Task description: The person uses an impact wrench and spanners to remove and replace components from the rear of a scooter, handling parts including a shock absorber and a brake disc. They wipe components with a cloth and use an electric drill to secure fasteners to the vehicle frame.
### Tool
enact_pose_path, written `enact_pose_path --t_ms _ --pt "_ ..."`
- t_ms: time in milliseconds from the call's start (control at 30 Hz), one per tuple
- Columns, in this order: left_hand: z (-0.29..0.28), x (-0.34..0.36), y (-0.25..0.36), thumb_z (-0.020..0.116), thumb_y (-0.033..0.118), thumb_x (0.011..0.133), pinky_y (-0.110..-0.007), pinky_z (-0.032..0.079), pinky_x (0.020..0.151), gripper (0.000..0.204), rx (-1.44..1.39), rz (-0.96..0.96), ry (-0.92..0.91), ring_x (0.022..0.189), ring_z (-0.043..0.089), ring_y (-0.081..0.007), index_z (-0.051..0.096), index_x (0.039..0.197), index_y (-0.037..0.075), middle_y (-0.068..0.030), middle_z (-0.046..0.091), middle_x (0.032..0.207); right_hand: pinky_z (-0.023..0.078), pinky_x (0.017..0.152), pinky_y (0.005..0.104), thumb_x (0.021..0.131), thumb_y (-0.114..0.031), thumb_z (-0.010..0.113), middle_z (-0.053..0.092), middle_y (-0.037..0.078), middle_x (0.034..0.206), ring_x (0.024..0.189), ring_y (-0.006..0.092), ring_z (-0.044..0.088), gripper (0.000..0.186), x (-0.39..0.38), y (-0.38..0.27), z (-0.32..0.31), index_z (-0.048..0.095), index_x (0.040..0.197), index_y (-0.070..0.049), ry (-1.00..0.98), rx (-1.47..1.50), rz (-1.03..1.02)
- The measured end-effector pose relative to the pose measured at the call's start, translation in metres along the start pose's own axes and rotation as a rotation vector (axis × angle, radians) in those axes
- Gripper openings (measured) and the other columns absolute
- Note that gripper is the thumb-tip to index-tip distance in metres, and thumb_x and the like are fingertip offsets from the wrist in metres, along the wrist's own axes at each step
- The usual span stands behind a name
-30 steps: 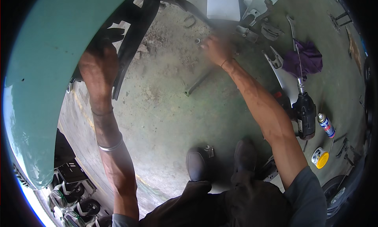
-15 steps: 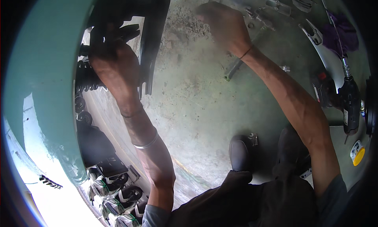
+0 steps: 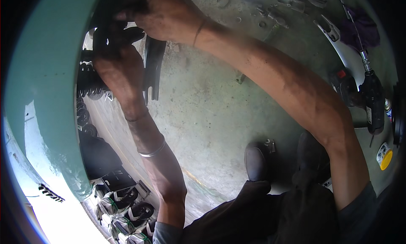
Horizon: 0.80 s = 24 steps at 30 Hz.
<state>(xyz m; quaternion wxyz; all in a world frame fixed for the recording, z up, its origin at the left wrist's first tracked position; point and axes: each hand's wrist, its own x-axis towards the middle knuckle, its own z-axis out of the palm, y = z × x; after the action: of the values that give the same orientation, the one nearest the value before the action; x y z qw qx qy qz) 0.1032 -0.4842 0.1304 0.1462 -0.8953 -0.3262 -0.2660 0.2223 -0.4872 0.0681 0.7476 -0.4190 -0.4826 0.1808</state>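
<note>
My left hand (image 3: 120, 68) is closed in the shadow beside a green body panel (image 3: 46, 87), fingers curled at a dark part with a black lever-like piece (image 3: 133, 33). What it grips is hidden. Just above, my right hand (image 3: 167, 17) reaches in from the right with fingers bent together at the same dark area. Whether anything small is between them is too dark to see. A black coil spring (image 3: 89, 81) sits below my left hand, against the panel. A black metal bracket (image 3: 153, 72) stands to the right of that hand.
On the floor at right lie a black power tool (image 3: 374, 102) with a long socket, a purple cloth (image 3: 359, 32) and a yellow-lidded tub (image 3: 384, 157). Loose metal parts (image 3: 277, 17) are scattered at the top. Small metal pieces (image 3: 270, 146) lie by my shoes. Several wheeled items (image 3: 127, 214) stand lower left.
My right hand has swung left from above the floor parts to the dark area beside my left hand. The left hand stays at the same dark part.
</note>
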Motion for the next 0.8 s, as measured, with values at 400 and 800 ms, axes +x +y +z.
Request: enact_pose_path --t_ms 400,800 --pt "0.002 -0.001 -0.008 0.054 0.004 0.086 -0.038 0.054 0.064 0.018 0.111 0.132 0.076 0.077 0.068 -0.0295 0.065 0.1 0.004 -0.0134 0.068 0.096 0.055 0.076 0.037 0.073 -0.01 0.07 0.07 0.014 0.081 0.08 0.0293 0.069 0.012 -0.015 -0.018 0.016 0.07 0.084 -0.004 0.241 0.069 -0.006" --pt "0.005 -0.004 -0.006 0.06 0.003 0.079 -0.037 0.052 0.063 0.016 -0.005 0.145 0.102 0.077 0.066 -0.0259 0.067 0.093 0.006 -0.0108 0.066 0.093 0.056 0.076 0.0409 0.072 -0.001 0.065 0.068 0.015 0.089 0.081 0.0318 0.068 0.011 -0.019 -0.015 0.001 0.068 0.083 -0.004 0.178 -0.257 -0.328"
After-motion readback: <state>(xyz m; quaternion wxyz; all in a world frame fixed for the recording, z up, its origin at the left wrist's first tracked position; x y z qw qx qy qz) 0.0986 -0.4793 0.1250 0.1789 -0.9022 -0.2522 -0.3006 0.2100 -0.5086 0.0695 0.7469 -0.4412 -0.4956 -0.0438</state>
